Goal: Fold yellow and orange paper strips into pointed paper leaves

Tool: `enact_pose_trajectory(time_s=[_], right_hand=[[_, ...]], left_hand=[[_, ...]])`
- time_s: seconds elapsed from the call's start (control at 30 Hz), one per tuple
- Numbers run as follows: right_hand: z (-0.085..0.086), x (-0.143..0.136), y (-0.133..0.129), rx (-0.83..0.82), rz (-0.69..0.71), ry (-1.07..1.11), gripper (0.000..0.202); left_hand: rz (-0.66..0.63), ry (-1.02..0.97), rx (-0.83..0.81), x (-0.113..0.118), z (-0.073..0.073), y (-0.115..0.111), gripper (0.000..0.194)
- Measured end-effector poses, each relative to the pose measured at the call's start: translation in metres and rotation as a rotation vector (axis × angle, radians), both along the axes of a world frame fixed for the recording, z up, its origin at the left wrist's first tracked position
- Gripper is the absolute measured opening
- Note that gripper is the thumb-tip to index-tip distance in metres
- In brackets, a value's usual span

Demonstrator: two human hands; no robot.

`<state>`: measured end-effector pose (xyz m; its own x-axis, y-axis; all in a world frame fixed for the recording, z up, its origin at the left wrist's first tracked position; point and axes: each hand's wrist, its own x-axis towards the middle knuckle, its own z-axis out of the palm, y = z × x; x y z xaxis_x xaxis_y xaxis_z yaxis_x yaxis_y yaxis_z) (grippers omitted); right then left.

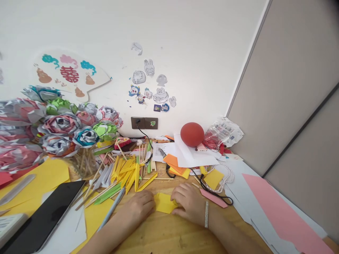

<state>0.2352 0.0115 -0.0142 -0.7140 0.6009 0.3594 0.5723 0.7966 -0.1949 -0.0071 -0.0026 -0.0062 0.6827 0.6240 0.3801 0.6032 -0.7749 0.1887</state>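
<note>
A small piece of yellow paper [164,204] with folded edges lies on the wooden table between my two hands. My left hand [141,206] has its fingers curled together on the paper's left edge. On the right edge, my right hand [187,201] grips the paper between thumb and fingers, a sparkling bracelet round its wrist. Just beyond my left hand is a heap of folded yellow paper strips [129,173]. A grey-blue pen [112,208] lies beside my left forearm. The undersides of both hands are hidden.
At left stand paper flowers [62,128] above a black phone [46,215]. A red balloon [192,134] rests on white sheets at the back. Right of my hands are a black cord [215,190], a bead string [229,173] and pink paper [280,215].
</note>
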Motion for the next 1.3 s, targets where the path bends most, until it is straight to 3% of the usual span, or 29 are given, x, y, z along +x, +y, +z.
enact_pose_trajectory(time_s=[0.17,0.5,0.7,0.87,1.1,1.2,1.3], right_hand=[[0.001,0.002,0.003,0.12,0.005,-0.072,0.023],[-0.009,-0.002,0.007,0.319,0.027,-0.129,0.015],[-0.012,-0.01,0.001,0.155,-0.084,0.013,0.008],[-0.012,-0.018,-0.002,-0.046,-0.242,0.135,0.015],[-0.014,-0.023,0.0,-0.196,-0.373,0.237,0.019],[-0.015,-0.022,0.001,-0.186,-0.344,0.237,0.015],[-0.018,-0.023,0.0,-0.081,-0.207,0.15,0.02]], left_hand=[[-0.033,0.17,0.039,-0.004,0.002,-0.002,0.026],[0.007,0.081,0.165,0.001,-0.007,-0.001,0.03],[0.094,0.054,0.095,0.006,-0.006,-0.002,0.023],[0.208,0.015,-0.043,0.011,-0.004,-0.003,0.02],[0.399,0.094,-0.093,0.018,-0.003,-0.004,0.019],[0.472,0.119,-0.126,0.02,-0.002,-0.005,0.016],[0.502,0.125,-0.162,0.021,0.001,-0.006,0.014]])
